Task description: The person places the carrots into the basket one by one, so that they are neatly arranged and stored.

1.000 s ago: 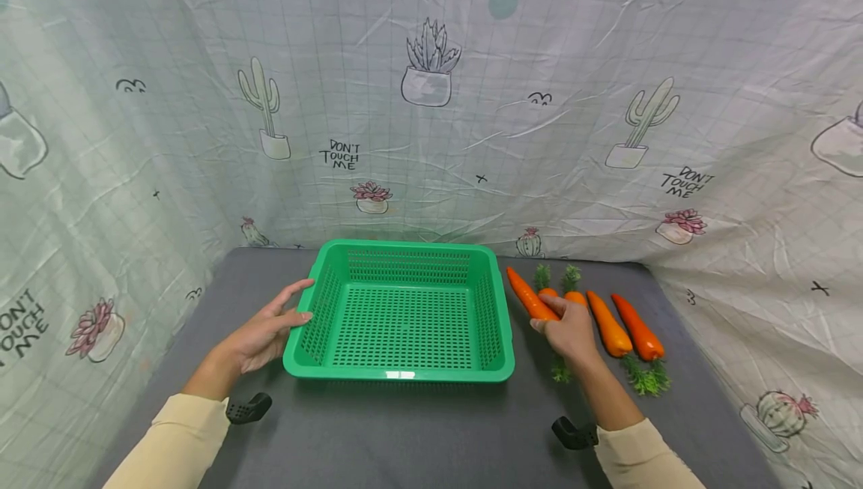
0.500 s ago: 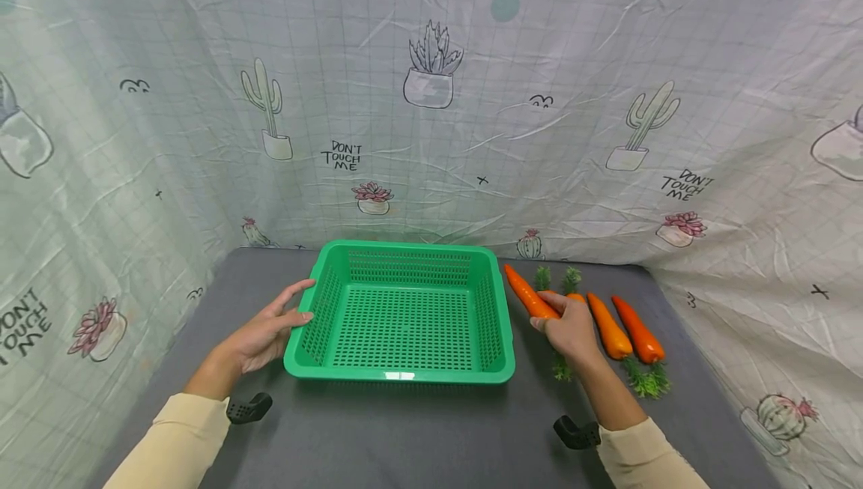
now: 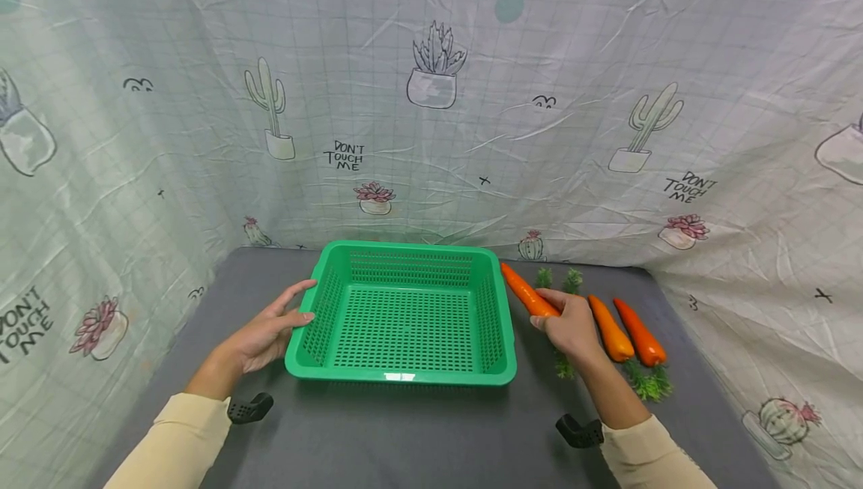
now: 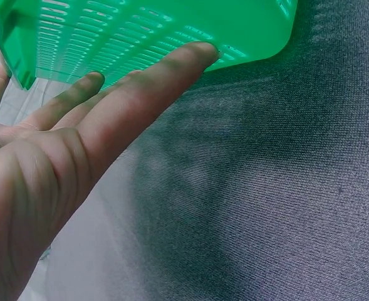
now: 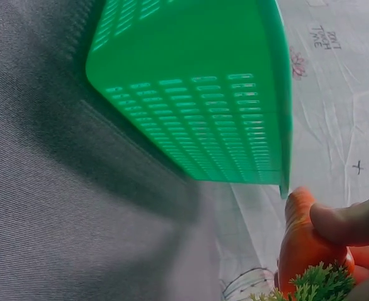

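Green basket [image 3: 401,317] sits mid-table; our left hand [image 3: 261,335] rests w/ straight fingers on its left wall. Our right hand [image 3: 571,328] grips a carrot [image 3: 527,293] just right of it, two more carrots [image 3: 625,331] lying further right.

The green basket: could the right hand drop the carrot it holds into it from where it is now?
Probably yes. The right hand grips a carrot just beside the green basket, whose top is open, and nothing stands between them.
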Motion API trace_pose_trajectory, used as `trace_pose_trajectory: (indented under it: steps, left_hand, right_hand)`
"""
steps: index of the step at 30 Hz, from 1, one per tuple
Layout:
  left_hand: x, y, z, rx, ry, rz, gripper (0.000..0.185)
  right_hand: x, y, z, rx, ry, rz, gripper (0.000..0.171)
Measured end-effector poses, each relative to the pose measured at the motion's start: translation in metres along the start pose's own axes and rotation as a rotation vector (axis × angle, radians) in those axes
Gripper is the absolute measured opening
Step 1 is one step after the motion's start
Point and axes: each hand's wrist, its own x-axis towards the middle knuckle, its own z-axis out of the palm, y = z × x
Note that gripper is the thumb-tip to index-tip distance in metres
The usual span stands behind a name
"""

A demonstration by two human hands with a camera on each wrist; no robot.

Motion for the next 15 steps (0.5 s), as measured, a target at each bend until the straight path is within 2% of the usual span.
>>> trace_pose_trajectory:
  steps: [15]
  left_hand:
    - [0.000, -0.002, -0.002, 0.006, -0.006, 0.005, 0.076]
  right_hand:
    - [0.004, -0.013, 0.000, -0.025, -0.044, -0.034, 0.056]
